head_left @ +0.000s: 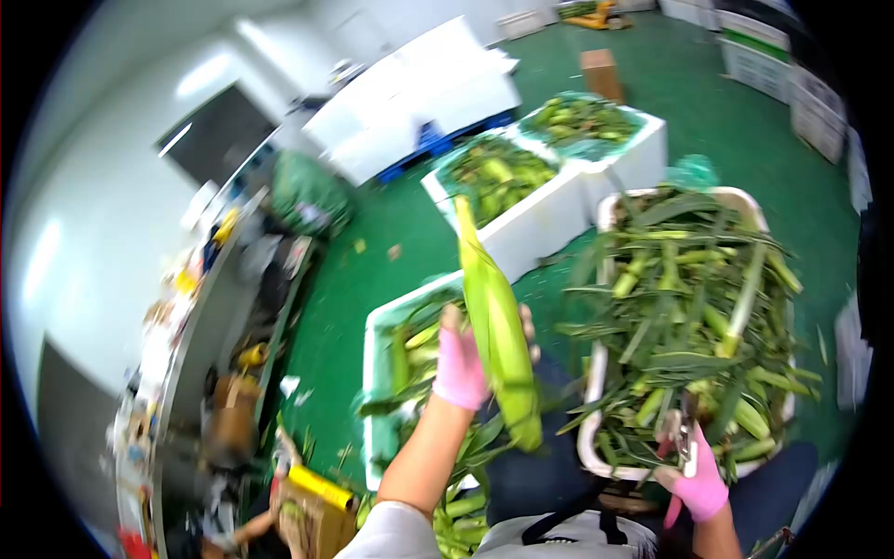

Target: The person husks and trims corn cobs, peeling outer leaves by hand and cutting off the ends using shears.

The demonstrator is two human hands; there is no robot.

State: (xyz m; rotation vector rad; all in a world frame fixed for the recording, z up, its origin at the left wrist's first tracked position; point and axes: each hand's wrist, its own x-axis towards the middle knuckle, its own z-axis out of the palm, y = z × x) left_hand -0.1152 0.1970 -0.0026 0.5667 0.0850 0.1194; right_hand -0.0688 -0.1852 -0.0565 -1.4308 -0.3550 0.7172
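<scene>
My left hand (pixel 459 365), in a pink fingerless glove, is closed around a long ear of corn (pixel 498 326) in its green husk, raised in front of me. Under that arm stands a foam box (pixel 374 349) with a green liner, holding more corn. In my right hand (pixel 700 484), also pink-gloved, is a pair of pruning shears (pixel 687 436), with blades pointing up over the near rim of a white tub (pixel 594 410). Cut leaves and corn stalks (pixel 680 307) heap over that tub. Some fingers of both hands are hidden.
Two foam boxes (pixel 521 233) of corn stand ahead, with large white panels (pixel 419 102) behind them on a blue pallet. Shelving (pixel 200 345) lines the left. At lower left, another person's arm (pixel 253 529) is beside a cardboard box (pixel 321 526). Stacked crates (pixel 756 65) stand far right.
</scene>
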